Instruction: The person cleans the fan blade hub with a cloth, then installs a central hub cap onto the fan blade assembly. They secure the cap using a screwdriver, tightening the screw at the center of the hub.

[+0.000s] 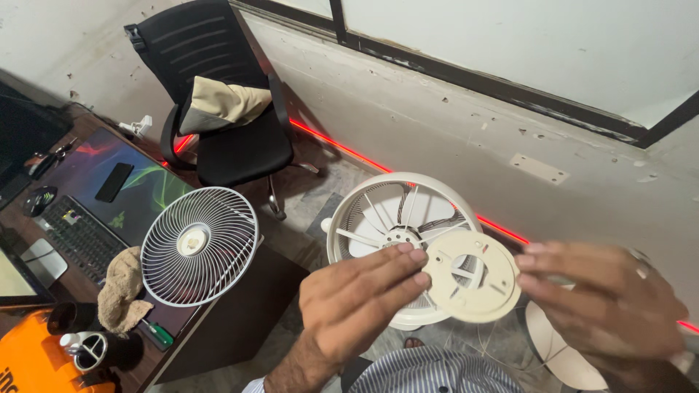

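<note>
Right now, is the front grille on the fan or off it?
Off. The white wire grille lies flat on the desk, apart from the fan body, whose blades show uncovered behind the round plastic disc held in both hands.

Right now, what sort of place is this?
Probably a home office or small workroom: a desk with keyboard, an office chair, and fan parts, a grille and a round plate in both hands.

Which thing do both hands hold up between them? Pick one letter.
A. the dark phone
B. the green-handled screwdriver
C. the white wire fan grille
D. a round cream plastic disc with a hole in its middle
D: the left hand and the right hand pinch the cream disc by its opposite edges, while the wire grille, screwdriver and phone lie on the desk.
</note>
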